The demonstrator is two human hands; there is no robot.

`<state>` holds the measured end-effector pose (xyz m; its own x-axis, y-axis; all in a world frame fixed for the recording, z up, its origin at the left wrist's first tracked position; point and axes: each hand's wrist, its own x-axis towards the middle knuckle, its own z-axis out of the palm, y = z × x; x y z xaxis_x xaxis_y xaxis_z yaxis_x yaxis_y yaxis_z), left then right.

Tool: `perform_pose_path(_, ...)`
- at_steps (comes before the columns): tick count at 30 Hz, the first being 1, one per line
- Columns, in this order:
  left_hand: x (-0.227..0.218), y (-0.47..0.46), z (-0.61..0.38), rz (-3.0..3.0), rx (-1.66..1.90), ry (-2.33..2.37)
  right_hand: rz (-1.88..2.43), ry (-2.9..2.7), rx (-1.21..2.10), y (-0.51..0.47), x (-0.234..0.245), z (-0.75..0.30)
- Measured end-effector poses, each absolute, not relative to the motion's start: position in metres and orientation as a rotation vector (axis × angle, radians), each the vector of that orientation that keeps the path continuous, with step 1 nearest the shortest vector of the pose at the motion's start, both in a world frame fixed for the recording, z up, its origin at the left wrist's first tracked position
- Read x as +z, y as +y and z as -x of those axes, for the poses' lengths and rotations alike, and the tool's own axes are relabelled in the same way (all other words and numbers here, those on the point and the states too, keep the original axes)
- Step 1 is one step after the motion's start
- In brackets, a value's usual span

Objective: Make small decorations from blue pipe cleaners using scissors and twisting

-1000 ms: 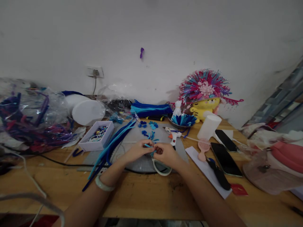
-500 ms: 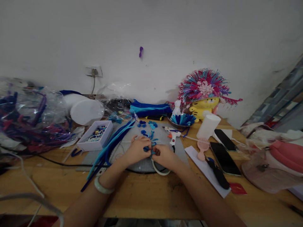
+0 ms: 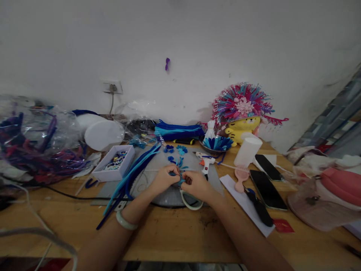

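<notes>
My left hand (image 3: 166, 180) and my right hand (image 3: 198, 184) meet over the grey mat (image 3: 160, 192), fingers pinched together. Between the fingertips shows a short piece of blue pipe cleaner (image 3: 181, 181); both hands seem closed on it, though its shape is mostly hidden. Just beyond them, curled blue pipe cleaner pieces (image 3: 178, 162) and small blue flower shapes (image 3: 182, 150) lie on the mat. A white scissors-like handle loop (image 3: 192, 207) sticks out below my right hand. Long blue pipe cleaners (image 3: 139, 165) stretch alongside my left forearm.
At left stand a white box of beads (image 3: 114, 163) and plastic bags (image 3: 42, 139). A glue gun (image 3: 208, 164), a bowl of blue pieces (image 3: 217, 145), a pink brush (image 3: 241, 177) and phones (image 3: 267, 190) lie to the right. A decorated yellow plush (image 3: 244, 128) sits behind.
My left hand's fingers have shifted and drawn into a rounder pinch, a little apart from the right fingertips. The right hand stays nearly in place.
</notes>
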<state>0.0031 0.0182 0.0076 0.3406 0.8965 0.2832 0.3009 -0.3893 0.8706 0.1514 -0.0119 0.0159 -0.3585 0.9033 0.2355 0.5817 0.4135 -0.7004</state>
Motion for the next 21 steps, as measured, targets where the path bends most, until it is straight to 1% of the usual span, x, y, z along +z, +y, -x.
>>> perform_pose_path(3,0.007,0.019,-0.003,-1.775,1.039,1.018,1.242,-2.083,0.644,-0.011,0.016,-0.151)
perform_pose_path(11,0.003,0.02,-0.006,-1.774,1.048,1.097,1.26,-2.12,0.622,-0.01,0.018,-0.153)
perform_pose_path(14,0.005,0.02,-0.006,-1.773,1.025,1.103,1.273,-2.136,0.631,-0.01,0.02,-0.154)
perform_pose_path(21,0.008,0.03,0.009,-1.758,1.145,1.26,1.28,-2.084,0.728,-0.012,0.017,-0.152)
